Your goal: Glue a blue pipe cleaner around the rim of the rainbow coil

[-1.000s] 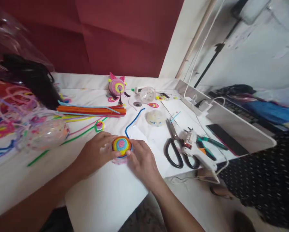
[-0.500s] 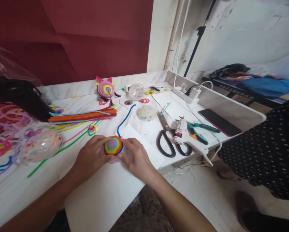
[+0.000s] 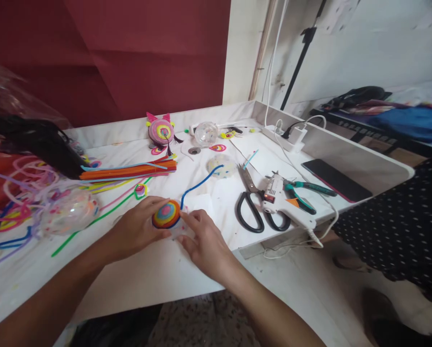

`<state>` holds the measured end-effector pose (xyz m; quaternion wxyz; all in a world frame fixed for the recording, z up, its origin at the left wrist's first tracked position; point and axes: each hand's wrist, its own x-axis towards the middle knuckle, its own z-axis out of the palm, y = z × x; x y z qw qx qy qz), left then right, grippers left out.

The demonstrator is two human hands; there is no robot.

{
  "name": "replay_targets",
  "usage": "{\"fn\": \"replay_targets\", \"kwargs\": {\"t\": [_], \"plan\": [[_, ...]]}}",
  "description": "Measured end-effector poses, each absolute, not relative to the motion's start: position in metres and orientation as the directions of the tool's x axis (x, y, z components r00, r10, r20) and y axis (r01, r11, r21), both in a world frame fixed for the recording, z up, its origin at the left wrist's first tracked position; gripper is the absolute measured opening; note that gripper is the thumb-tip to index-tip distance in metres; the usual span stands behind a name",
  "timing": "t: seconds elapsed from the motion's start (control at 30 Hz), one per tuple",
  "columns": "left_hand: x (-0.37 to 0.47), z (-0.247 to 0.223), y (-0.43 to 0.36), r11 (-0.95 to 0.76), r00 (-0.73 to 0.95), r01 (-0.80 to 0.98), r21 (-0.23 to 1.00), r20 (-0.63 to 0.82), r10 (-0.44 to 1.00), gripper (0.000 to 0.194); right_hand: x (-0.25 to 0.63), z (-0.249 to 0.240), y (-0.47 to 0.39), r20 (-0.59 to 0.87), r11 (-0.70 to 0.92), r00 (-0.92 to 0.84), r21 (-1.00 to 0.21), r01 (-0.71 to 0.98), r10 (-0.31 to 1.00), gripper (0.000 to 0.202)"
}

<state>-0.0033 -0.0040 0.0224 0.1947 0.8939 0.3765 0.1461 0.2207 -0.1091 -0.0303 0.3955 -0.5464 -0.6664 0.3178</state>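
My left hand (image 3: 138,224) grips a clear plastic ball half (image 3: 166,215) covered in coiled pipe cleaner rings: pink, light blue, yellow, orange and dark blue at the edge. From its right side a loose blue pipe cleaner (image 3: 197,185) rises and bends away over the table. Close to that side is my right hand (image 3: 204,243), thumb and index finger apart, the index fingertip by the foot of the blue strand. Whether that fingertip touches it I cannot tell. A bundle of orange pipe cleaners (image 3: 129,170) lies beyond my left hand.
Scissors (image 3: 250,180), a white glue gun (image 3: 279,197) and green-handled pliers (image 3: 304,188) lie on the right, near a phone (image 3: 336,179). Clear ball pieces (image 3: 71,209) and a pink eared figure (image 3: 161,131) stand about. A person in a dotted garment (image 3: 392,226) stands at right.
My right fingers have come away from the rim of the coiled ball half, which now tilts to the left. The blue strand's free end has swung right, over a clear dome.
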Motion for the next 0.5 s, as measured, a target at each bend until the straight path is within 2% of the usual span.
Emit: {"fn": "replay_targets", "kwargs": {"t": [0.23, 0.37, 0.5], "plan": [[0.017, 0.002, -0.030, -0.489, 0.444, 0.779, 0.393, 0.205, 0.872, 0.056, 0.237, -0.034, -0.092, 0.176, 0.192, -0.076, -0.910, 0.367, 0.981, 0.045], [0.016, -0.003, -0.032, -0.481, 0.424, 0.791, 0.378, 0.228, 0.877, 0.054, 0.239, -0.034, -0.085, 0.198, 0.216, -0.087, -0.912, 0.348, 0.976, 0.042], [0.016, -0.005, -0.035, -0.521, 0.443, 0.758, 0.393, 0.276, 0.853, 0.053, 0.239, -0.031, -0.080, 0.238, 0.261, -0.109, -0.878, 0.400, 0.965, 0.042]]}}
